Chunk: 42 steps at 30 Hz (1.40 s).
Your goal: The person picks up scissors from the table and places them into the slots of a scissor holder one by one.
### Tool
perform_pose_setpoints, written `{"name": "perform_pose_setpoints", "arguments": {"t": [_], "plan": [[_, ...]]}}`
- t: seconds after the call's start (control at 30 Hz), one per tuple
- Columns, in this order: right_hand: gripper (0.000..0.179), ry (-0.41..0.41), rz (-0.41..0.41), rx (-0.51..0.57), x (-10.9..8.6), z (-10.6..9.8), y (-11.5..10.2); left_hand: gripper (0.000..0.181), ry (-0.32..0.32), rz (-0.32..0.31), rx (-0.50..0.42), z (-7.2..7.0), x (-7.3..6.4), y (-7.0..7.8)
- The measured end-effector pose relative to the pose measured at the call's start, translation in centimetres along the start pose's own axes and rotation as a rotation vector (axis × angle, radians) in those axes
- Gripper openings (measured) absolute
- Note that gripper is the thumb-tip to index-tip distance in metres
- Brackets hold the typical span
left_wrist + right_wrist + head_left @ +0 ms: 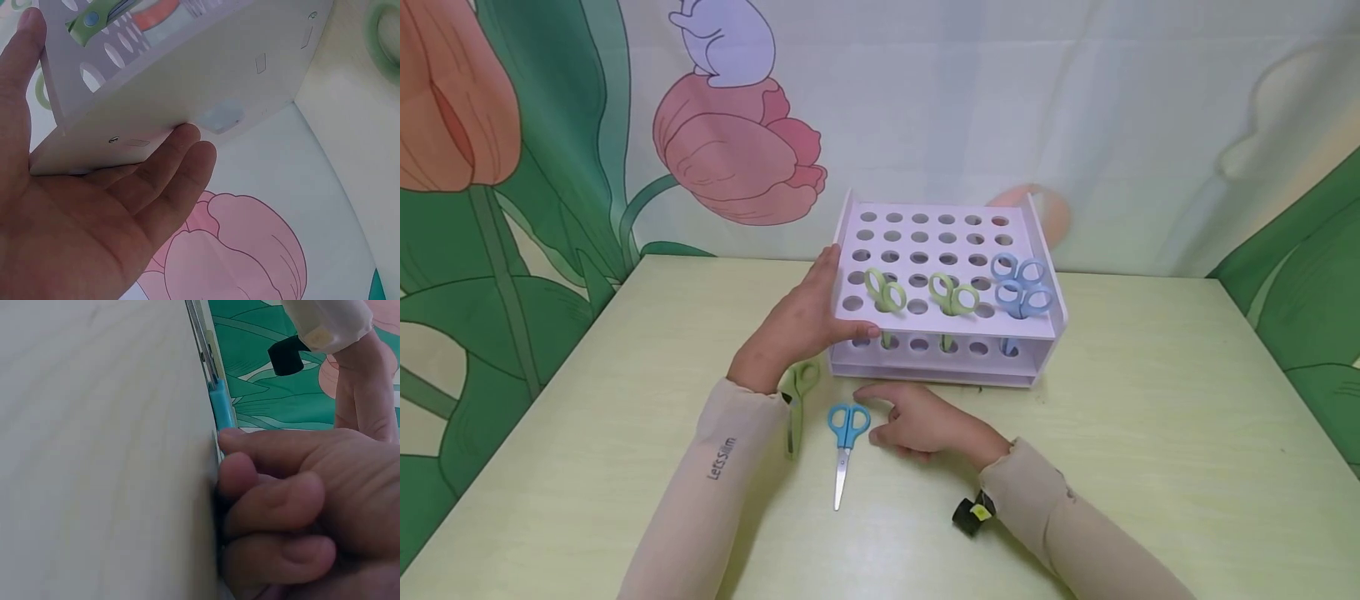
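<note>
Rack braced on the left, right hand at the blue scissors

Left hand (pixel 797 321) holds the white rack (pixel 917 323) by its near left corner: thumb over the near edge, fingers laid along the outer left wall

Right hand (pixel 921 421) just beside the blue scissors (pixel 847 433), nothing visibly grasped. Index reaches out past the far side of the handles, thumb sits to their right, other fingers bent. Can't tell if it touches the handles

Blue scissors lie on the table (pixel 1150 433) near of the rack, handles far, blades together, tip toward the near side. Loose green scissors (pixel 797 408) lie to their left, partly behind the left cuff, handles also far

In the rack, handles up: left green pair (pixel 887 307) second from left in the nearest row, right green pair (pixel 952 307) fourth. Two pale blue pairs (pixel 1020 307) at the right end, one behind the other; far one's hole is hidden

Beige sleeves (pixel 700 500) on both arms, black wrist device (pixel 966 518) on the right. Backdrop (pixel 1000 108) on the far side, printed with tulips and leaves
</note>
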State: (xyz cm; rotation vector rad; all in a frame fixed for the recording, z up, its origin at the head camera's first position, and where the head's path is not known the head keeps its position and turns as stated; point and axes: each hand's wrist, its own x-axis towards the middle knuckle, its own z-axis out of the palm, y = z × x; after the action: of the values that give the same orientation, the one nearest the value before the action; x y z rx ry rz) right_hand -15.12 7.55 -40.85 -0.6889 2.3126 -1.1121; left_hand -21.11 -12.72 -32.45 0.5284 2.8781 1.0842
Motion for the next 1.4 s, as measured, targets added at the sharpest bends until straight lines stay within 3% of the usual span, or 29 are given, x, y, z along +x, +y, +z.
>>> {"name": "perform_pose_setpoints", "arguments": {"t": [0.17,0.33,0.7,1.17,1.4], "plan": [[0.043,0.028,-0.041,-0.093,0.2,0.3,0.2,0.127,0.002,0.0,-0.001,0.1,0.0,0.0],[0.046,0.054,-0.11,-0.232,0.1,0.5,-0.2,0.127,0.005,0.002,0.003,0.1,0.1,0.0],[0.031,0.044,-0.08,-0.354,-0.3,1.0,-1.0,0.128,-0.001,-0.024,-0.006,0.1,0.0,0.0],[0.025,0.026,-0.15,-0.386,-0.6,0.7,-1.0,0.129,-0.01,-0.028,0.012,0.0,0.0,0.0],[0.025,-0.016,-0.182,-0.26,-0.8,0.2,-1.0,0.129,-0.011,-0.023,-0.002,0.1,0.0,0.0]]}}
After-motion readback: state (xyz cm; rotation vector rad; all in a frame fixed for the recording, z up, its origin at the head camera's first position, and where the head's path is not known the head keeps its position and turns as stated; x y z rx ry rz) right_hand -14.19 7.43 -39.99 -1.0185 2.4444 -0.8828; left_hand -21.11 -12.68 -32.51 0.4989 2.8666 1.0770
